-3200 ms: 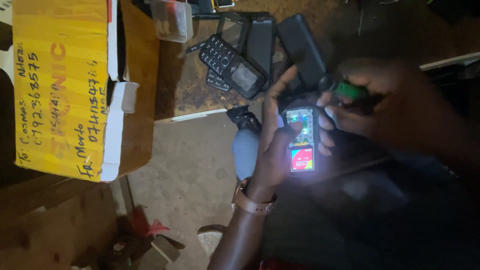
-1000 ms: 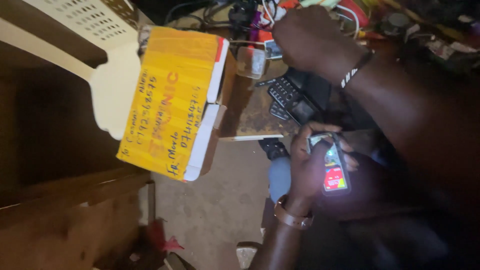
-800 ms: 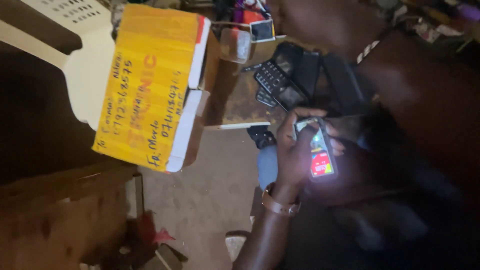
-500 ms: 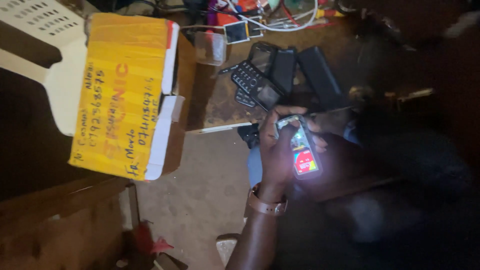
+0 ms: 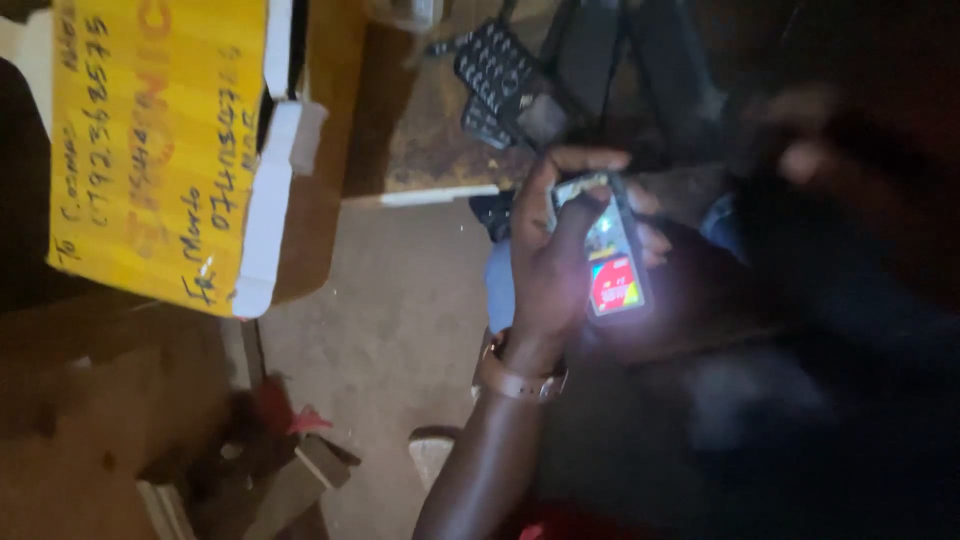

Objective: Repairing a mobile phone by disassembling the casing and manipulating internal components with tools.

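Lit phone (image 5: 612,262) gripped in left hand (image 5: 548,262), beside table edge (image 5: 420,196).

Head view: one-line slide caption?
Left hand grips a lit phone beside a bench strewn with keypad phones; yellow box at left.

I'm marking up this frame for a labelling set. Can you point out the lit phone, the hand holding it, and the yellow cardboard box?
lit phone (image 5: 614,270): head view, on its bright screen.
left hand (image 5: 548,265): head view, back of the hand.
yellow cardboard box (image 5: 150,150): head view, its yellow face.
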